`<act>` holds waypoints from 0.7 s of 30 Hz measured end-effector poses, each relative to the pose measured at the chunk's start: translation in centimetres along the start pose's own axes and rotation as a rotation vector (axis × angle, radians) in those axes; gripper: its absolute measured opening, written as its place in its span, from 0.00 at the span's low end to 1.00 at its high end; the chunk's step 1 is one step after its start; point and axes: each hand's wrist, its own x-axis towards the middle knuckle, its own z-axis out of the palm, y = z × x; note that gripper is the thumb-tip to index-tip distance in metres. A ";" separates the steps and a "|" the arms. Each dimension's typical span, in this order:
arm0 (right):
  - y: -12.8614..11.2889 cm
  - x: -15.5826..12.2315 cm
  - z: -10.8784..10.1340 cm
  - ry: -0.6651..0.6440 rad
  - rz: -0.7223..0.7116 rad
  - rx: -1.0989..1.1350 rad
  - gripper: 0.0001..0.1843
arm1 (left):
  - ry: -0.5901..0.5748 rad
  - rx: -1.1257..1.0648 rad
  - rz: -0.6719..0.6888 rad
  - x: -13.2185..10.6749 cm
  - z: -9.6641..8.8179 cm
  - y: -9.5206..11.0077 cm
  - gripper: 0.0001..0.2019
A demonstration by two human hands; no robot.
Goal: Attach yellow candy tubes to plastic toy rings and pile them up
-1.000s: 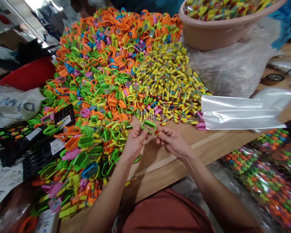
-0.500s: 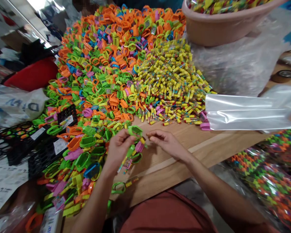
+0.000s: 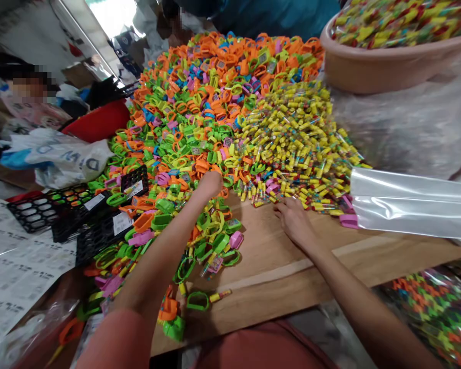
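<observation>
My left hand (image 3: pixel 211 183) reaches forward into a big heap of plastic ring toys (image 3: pixel 200 107) in orange, green, pink and blue; its fingers are buried among the rings and hidden behind the knuckles. My right hand (image 3: pixel 294 219) lies low on the wooden table (image 3: pixel 292 277), its fingers stretched to the near edge of a pile of small yellow-capped tubes (image 3: pixel 295 138). Near my left forearm lie several loose green rings (image 3: pixel 215 241), a pink piece (image 3: pixel 236 239), and one green ring with a tube (image 3: pixel 205 299) by the table edge.
A tan basin (image 3: pixel 388 66) full of wrapped pieces stands back right on crumpled plastic. Clear plastic bags (image 3: pixel 411 205) lie to the right. Black mesh baskets (image 3: pixel 77 218), a white bag (image 3: pixel 61 159) and printed paper (image 3: pixel 15 266) sit left. Another person in teal (image 3: pixel 272 15) is across the table.
Both hands were together holding a green ring near the table's front. Now they have parted: the left has reached into the ring heap and the right toward the yellow tubes. The view shifted.
</observation>
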 end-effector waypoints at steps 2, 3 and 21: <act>0.1 -0.1 0.1 0.002 0.009 -0.001 0.14 | -0.025 0.032 -0.026 1.3 1.3 1.1 0.11; 0.3 -0.1 0.2 0.005 0.015 0.003 0.14 | -0.031 0.045 -0.037 1.6 2.0 1.5 0.12; -6.9 0.3 -5.4 0.138 0.311 1.323 0.20 | 0.069 -0.789 0.466 -9.0 5.0 3.5 0.08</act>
